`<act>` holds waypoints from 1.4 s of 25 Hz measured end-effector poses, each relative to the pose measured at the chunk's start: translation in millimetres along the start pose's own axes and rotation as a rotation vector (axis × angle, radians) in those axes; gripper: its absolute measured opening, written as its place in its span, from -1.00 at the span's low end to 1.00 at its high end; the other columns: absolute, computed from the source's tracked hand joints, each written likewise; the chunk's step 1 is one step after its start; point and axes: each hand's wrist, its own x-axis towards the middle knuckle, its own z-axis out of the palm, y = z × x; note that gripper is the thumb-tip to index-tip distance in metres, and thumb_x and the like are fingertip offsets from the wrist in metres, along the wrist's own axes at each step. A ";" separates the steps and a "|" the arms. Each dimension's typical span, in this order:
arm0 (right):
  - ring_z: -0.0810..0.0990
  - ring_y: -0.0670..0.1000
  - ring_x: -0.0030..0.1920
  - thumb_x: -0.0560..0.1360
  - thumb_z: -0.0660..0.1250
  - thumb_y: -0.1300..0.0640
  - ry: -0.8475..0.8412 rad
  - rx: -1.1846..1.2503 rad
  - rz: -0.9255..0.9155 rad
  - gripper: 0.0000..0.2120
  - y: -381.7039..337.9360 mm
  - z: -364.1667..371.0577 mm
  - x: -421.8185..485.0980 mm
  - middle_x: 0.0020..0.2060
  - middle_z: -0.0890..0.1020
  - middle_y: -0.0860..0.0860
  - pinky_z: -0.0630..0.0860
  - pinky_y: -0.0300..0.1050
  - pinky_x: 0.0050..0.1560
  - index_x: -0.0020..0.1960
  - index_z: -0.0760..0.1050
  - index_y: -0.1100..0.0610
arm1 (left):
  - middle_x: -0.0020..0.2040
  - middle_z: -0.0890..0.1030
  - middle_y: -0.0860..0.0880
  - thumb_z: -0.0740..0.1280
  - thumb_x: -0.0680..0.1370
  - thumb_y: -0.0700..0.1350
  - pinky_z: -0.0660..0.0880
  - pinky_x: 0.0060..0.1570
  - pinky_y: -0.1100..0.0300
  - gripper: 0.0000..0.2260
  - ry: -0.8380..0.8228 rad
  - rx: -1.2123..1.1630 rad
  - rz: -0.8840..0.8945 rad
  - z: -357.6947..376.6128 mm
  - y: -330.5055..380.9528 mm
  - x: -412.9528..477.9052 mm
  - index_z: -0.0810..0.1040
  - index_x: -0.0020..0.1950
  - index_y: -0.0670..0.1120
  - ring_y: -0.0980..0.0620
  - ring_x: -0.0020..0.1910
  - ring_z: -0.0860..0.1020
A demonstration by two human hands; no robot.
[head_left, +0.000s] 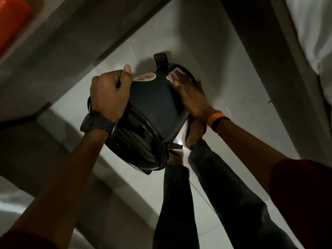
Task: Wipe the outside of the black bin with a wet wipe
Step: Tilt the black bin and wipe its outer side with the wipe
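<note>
The black bin [154,103] is tilted on its side above the pale floor, its lid end toward me and its pedal [161,59] at the far end. A round sticker [144,77] sits on its wall. My left hand [109,94] grips the bin's left side near the lid rim. My right hand [190,94] lies flat on the bin's right wall, pressing a white wet wipe [173,73] that shows past the fingertips.
My legs in dark trousers [181,203] and a foot [195,133] stand right under the bin. White bedding [312,33] hangs at the upper right. An orange object [12,18] is at the upper left, with grey furniture edges along the left.
</note>
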 end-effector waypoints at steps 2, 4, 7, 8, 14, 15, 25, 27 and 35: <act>-0.11 -0.03 0.64 0.71 -0.12 0.00 0.038 0.007 -0.208 -0.54 -11.2 14.1 -23.0 0.64 -0.01 -0.06 -0.21 0.21 0.61 0.59 -0.05 -0.15 | -0.53 0.25 -0.09 0.17 0.63 0.11 0.29 -0.41 0.02 -0.47 -0.012 -0.051 -0.036 -1.0 -1.6 10.8 0.23 -0.48 -0.11 -0.05 -0.51 0.24; -0.14 -0.04 0.64 0.68 -0.12 -0.06 0.026 0.064 -0.391 -0.52 -4.3 33.8 -43.8 0.64 -0.03 -0.08 -0.21 0.17 0.61 0.59 -0.05 -0.20 | -0.57 0.29 0.02 0.23 0.61 0.06 0.27 -0.42 0.14 -0.49 -0.018 -0.121 -0.090 -4.0 -9.1 23.3 0.28 -0.50 -0.11 0.08 -0.54 0.26; -0.05 -0.01 0.64 0.70 -0.04 -0.05 0.098 0.594 0.138 -0.53 15.0 40.4 -30.5 0.64 -0.01 -0.08 -0.09 0.14 0.64 0.59 -0.05 -0.19 | -0.64 0.33 0.13 0.28 0.56 -0.05 0.19 -0.49 0.36 -0.51 -0.014 -0.156 -0.146 -12.2 -25.8 37.1 0.31 -0.59 0.02 0.21 -0.61 0.24; 0.04 -0.02 0.63 0.69 0.01 -0.10 0.136 0.751 0.352 -0.51 13.8 39.0 -31.5 0.62 0.08 -0.12 0.01 0.10 0.63 0.60 0.01 -0.18 | -0.65 0.32 0.15 0.28 0.55 -0.05 0.17 -0.50 0.37 -0.51 -0.006 -0.158 -0.160 -15.8 -29.3 39.5 0.29 -0.59 0.02 0.20 -0.61 0.23; 0.58 -0.07 0.33 0.55 0.16 -0.28 0.147 0.865 0.332 -0.49 -39.6 73.2 -99.7 0.30 0.62 -0.11 0.47 -0.02 0.40 0.38 0.51 -0.07 | -0.63 0.33 0.09 0.27 0.52 0.01 0.21 -0.47 0.25 -0.58 -0.004 -0.080 -0.148 -20.2 -15.6 49.0 0.35 -0.45 -0.21 0.18 -0.58 0.23; 0.68 -0.14 0.15 0.56 0.20 -0.25 0.170 0.922 0.408 -0.60 -42.9 76.0 -104.6 0.12 0.72 -0.13 0.57 -0.07 0.28 0.20 0.63 -0.08 | -0.61 0.35 0.05 0.25 0.52 0.05 0.25 -0.44 0.21 -0.56 -0.058 0.013 -0.057 -16.3 0.7 46.4 0.37 -0.45 -0.21 0.18 -0.56 0.28; 0.62 0.04 -0.22 0.46 0.37 0.33 0.545 0.316 0.620 -0.84 -16.3 26.6 -60.8 -0.27 0.60 0.02 0.56 -0.03 0.11 0.03 0.61 0.21 | 0.16 0.64 -0.07 0.35 0.46 0.00 0.38 0.32 -0.14 -0.70 -0.207 0.652 1.091 64.4 69.8 -48.7 0.51 0.18 0.01 -0.11 0.24 0.54; 0.68 0.14 0.08 0.50 0.38 0.27 0.306 0.272 0.564 -0.76 10.4 4.1 -65.7 -0.01 0.69 0.09 0.56 -0.01 0.24 0.16 0.63 0.19 | 0.48 0.41 -0.12 0.34 0.40 0.15 0.12 0.47 -0.34 -0.39 -0.058 0.577 0.611 58.3 51.2 -64.4 0.34 0.43 0.07 -0.17 0.52 0.26; 0.62 0.31 -0.03 0.58 0.32 0.31 0.339 0.036 0.311 -0.82 38.6 3.9 -45.5 0.00 0.64 0.37 0.56 0.04 0.06 0.07 0.54 0.44 | 0.64 -0.01 -0.15 0.34 0.33 0.37 -0.02 0.34 -0.59 -0.01 -0.191 0.714 0.509 68.7 3.8 -128.7 -0.07 0.61 0.09 -0.25 0.61 -0.04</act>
